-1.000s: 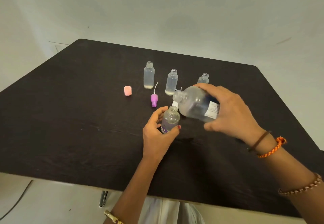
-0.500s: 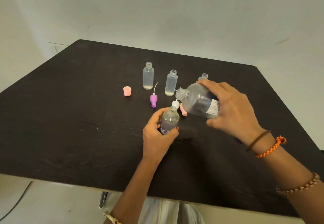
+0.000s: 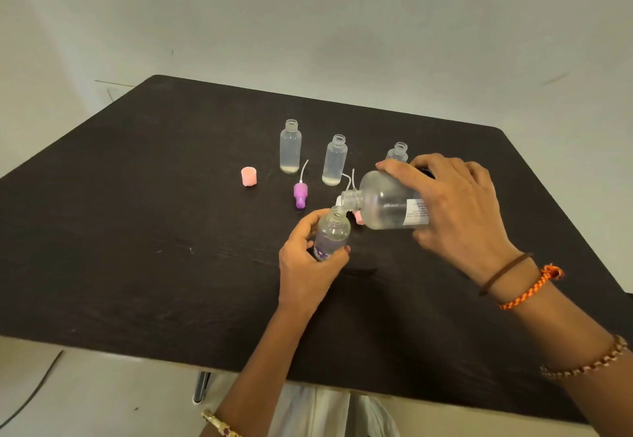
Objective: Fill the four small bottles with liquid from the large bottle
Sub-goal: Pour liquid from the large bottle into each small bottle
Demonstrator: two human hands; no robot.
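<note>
My right hand (image 3: 455, 210) grips the large clear bottle (image 3: 387, 205), tipped almost flat with its open mouth pointing left, just above the small bottle's neck. That small bottle with a purple label (image 3: 330, 236) stands upright in the grip of my left hand (image 3: 308, 265). Behind them stand three more open small bottles: one at the left (image 3: 290, 147), one in the middle (image 3: 334, 161), and one (image 3: 398, 153) half hidden behind my right hand. The left and middle ones show a little liquid at the bottom.
A pink cap (image 3: 249, 176) and a purple pump top with a white tube (image 3: 300, 193) lie on the dark table (image 3: 137, 231). Another pink piece (image 3: 359, 217) and white tubes show under the large bottle. The table's front edge is near my body.
My right hand has lowered the large bottle and tipped its mouth closer to the small bottle's neck. My left hand has stayed on the small bottle.
</note>
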